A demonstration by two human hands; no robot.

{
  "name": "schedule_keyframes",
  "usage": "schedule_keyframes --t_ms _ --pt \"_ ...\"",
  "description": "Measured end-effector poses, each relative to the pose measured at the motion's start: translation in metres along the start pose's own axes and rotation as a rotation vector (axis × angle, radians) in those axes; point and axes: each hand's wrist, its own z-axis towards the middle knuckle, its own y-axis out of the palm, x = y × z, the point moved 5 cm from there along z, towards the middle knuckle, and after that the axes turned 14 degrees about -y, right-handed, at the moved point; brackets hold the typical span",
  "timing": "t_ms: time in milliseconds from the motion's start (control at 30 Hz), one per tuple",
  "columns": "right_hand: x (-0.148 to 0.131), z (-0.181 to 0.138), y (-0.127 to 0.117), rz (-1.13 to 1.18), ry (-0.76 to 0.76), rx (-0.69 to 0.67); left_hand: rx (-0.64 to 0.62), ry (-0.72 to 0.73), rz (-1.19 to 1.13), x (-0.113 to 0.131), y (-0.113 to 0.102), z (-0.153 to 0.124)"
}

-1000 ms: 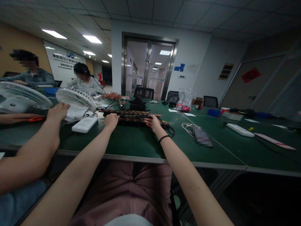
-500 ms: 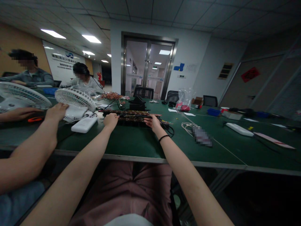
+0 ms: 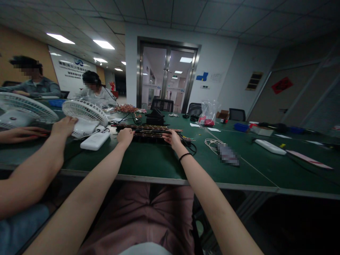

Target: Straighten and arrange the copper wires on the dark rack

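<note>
A row of thin, dark rods or wires with copper-coloured glints (image 3: 148, 134) lies crosswise on the green table in front of me. At its left end, my left hand (image 3: 125, 137) is closed on the wires with the fingertips curled over them. My right hand (image 3: 172, 139), a black band at its wrist, is closed around the right part, thumb on top and fingers beneath. Several wire ends stick out past it to the right. Behind the wires stands a black box-like object (image 3: 155, 118). Exactly what my fingertips pinch is too small to make out.
To the left a co-worker's hand (image 3: 63, 126) rests by a white fan (image 3: 85, 115); a white power bank (image 3: 95, 140) lies nearby. Copper wire scraps (image 3: 126, 108) are heaped behind. Rightward are a coiled cable (image 3: 211, 142), a plastic bag (image 3: 208, 112) and a white device (image 3: 270, 146).
My hands and the wires stay almost where they were. At the far left, the co-worker's other hand has shifted and now covers most of an orange thing seen before.
</note>
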Motion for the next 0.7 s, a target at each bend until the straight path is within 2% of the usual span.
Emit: schedule_keyframes --t_ms 700 --pt "-0.0012 -0.0013 0.0072 0.018 -0.027 -0.070 -0.019 -0.005 0.005 0.0011 -0.0012 -0.0017"
